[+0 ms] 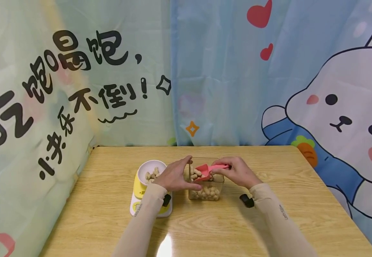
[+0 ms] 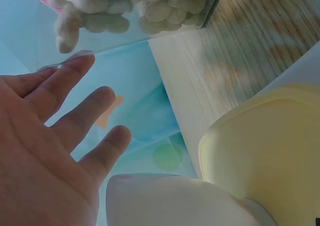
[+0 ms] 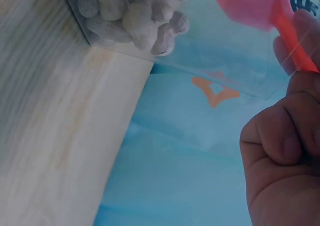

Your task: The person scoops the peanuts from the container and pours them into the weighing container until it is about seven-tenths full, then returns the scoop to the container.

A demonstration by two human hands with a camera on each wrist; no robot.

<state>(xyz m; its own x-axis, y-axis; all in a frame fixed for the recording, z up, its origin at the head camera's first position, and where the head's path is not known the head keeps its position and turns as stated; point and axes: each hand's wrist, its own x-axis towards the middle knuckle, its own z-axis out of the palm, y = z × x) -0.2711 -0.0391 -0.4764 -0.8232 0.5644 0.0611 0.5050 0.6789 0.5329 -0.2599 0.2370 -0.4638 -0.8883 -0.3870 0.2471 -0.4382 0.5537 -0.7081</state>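
Observation:
A clear plastic box [image 1: 222, 185] holds peanuts in their shells [image 1: 207, 193], heaped lower at the front. My right hand [image 1: 240, 172] grips the handle of a pink scoop [image 1: 206, 170], whose blade is inside the box's opening near several peanuts. In the right wrist view the fingers curl round the scoop's handle. At the box's left side is my left hand [image 1: 174, 175], thumb near the front and fingers extended. The left wrist view shows a fingertip [image 2: 82, 60] touching the box's edge, with the other fingers spread apart from it.
Left of the box stands a yellow and white kitchen scale [image 1: 138, 192], partly hidden by the left forearm. On it sits a white bowl [image 1: 142, 171] with some peanuts. A printed curtain [image 1: 205, 89] hangs behind the wooden table [image 1: 205, 228].

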